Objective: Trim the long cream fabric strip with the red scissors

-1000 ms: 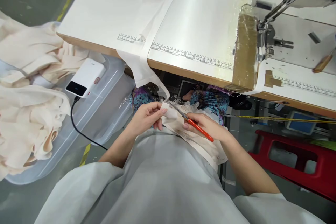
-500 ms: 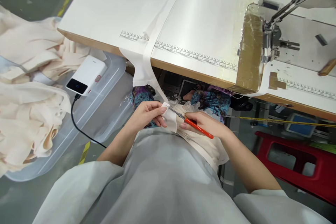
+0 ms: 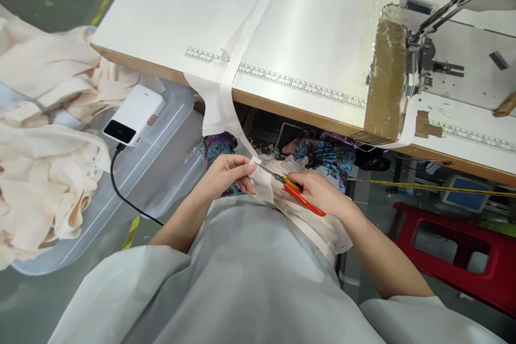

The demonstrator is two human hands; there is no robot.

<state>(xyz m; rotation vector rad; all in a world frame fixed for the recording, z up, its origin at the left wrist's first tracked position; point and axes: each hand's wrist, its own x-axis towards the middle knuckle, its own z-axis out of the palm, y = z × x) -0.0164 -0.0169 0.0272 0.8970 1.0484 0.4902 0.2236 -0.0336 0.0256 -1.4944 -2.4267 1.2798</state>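
My left hand (image 3: pixel 233 172) pinches the end of a white fabric strip (image 3: pixel 244 138) between thumb and fingers, above my lap. The strip runs up from there over the table's front edge. My right hand (image 3: pixel 314 189) is closed around scissors (image 3: pixel 303 200) with red-orange handles. Their blades point left and touch the fabric close to my left fingertips; whether they cut into it is too small to tell. Cream fabric (image 3: pixel 310 226) lies bunched on my lap beneath both hands.
A white table (image 3: pixel 314 21) with printed rulers carries a sewing machine (image 3: pixel 427 59) at right. On the left, a clear plastic bin (image 3: pixel 161 172) holds cream cloth (image 3: pixel 48 172) and a white power bank (image 3: pixel 135 114) with a black cable. A red stool (image 3: pixel 455 258) stands at right.
A yellow part of the scissors' handle now shows by my right thumb, and the handles have shifted slightly. My left hand keeps its pinch on the strip. The view has moved a little.
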